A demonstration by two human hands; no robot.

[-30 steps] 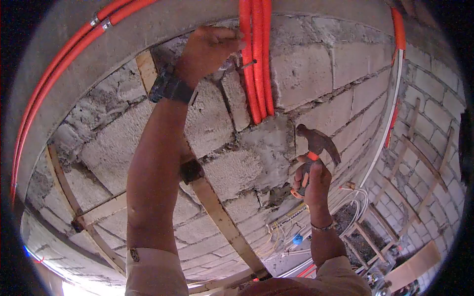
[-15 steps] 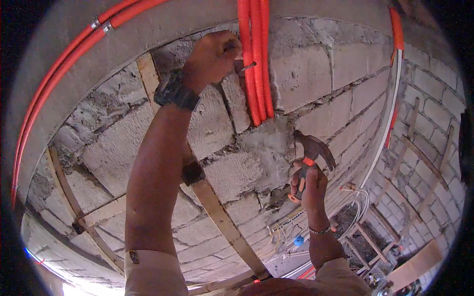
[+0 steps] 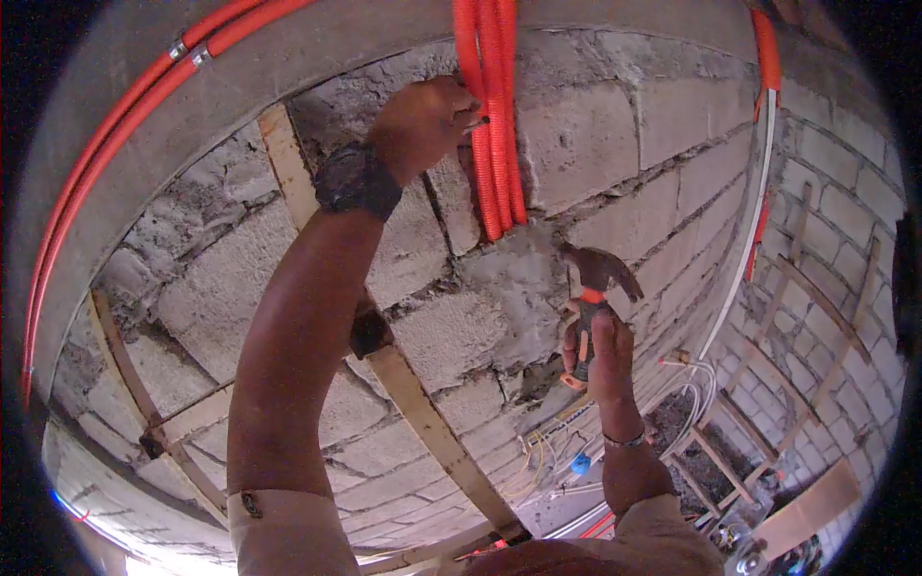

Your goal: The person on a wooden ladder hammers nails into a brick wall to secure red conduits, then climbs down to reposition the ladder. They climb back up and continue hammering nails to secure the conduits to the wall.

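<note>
My left hand (image 3: 429, 117) is raised beside several orange corrugated conduits (image 3: 494, 173) that run down the block wall. Its fingers pinch a nail (image 3: 477, 122), whose head shows against the conduits; its point is hidden. A dark watch (image 3: 357, 182) is on that wrist. Lower and to the right, my right hand (image 3: 607, 348) grips a claw hammer (image 3: 597, 273) by its black and orange handle, the steel head pointing up and apart from the nail. Grey mortar (image 3: 523, 278) covers the wall where the conduits enter it.
Rusty metal bars (image 3: 423, 403) cross the wall at left. More orange conduits (image 3: 115, 144) follow the concrete beam (image 3: 384, 29). At right hang a white pipe (image 3: 749, 230) and coiled white tubing (image 3: 706, 394). Wooden pieces (image 3: 735, 451) and a board (image 3: 812, 509) lie below.
My left hand has shifted slightly down and right, its fingers now nearer the conduits with the nail. My right hand and the hammer have moved slightly up and left in view.
</note>
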